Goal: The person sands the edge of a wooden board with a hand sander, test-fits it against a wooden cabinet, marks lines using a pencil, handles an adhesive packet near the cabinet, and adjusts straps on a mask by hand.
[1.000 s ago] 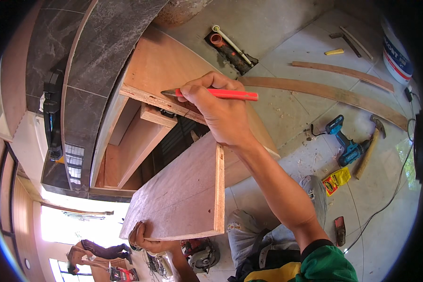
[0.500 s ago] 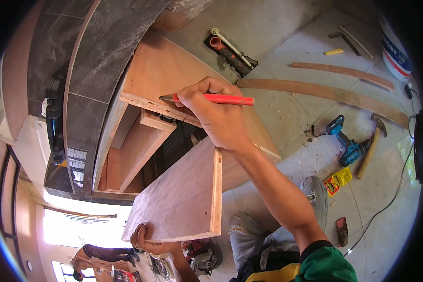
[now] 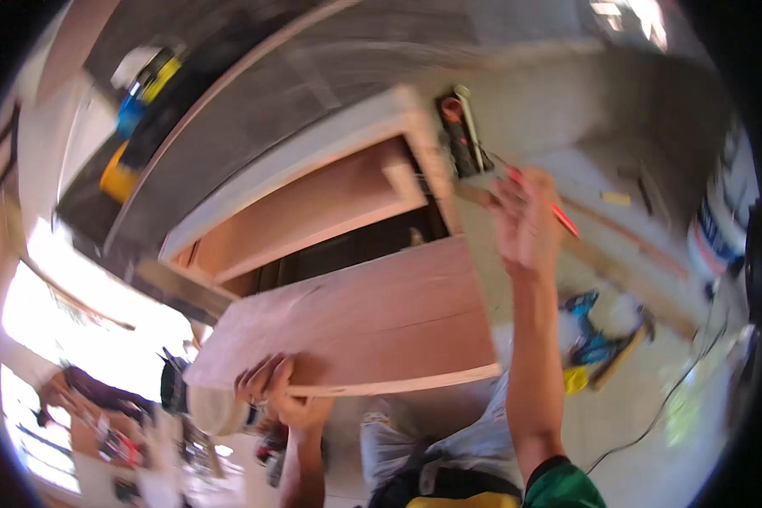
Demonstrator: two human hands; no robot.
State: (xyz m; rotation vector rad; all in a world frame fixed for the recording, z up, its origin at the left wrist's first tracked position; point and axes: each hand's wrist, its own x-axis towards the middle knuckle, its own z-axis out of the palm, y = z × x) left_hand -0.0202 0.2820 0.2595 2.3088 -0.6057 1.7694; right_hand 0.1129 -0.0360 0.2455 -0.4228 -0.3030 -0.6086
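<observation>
My left hand [image 3: 281, 391] grips the near edge of a reddish plywood board [image 3: 372, 305], which is held sloping in front of an open wooden cabinet [image 3: 305, 216] set under a dark tiled counter [image 3: 279, 85]. Past the board's right end, my raised right hand [image 3: 527, 220] is closed on a red pencil [image 3: 567, 222]. Motion blurs that hand and the pencil's tip. Inside the cabinet are a wooden box section and a dark gap, its contents unclear.
On the floor at right lie long wood strips [image 3: 618, 267], a blue drill [image 3: 594, 343], a hammer [image 3: 618, 360], a cord and a white bucket [image 3: 715, 233]. A pipe recess [image 3: 461, 135] is at the back. A co-worker [image 3: 93, 398] bends at lower left.
The camera has swung, blurring the view. My right hand has left the cabinet's plywood edge, moving right with the pencil. The board, still in my left hand, now appears turned more crosswise.
</observation>
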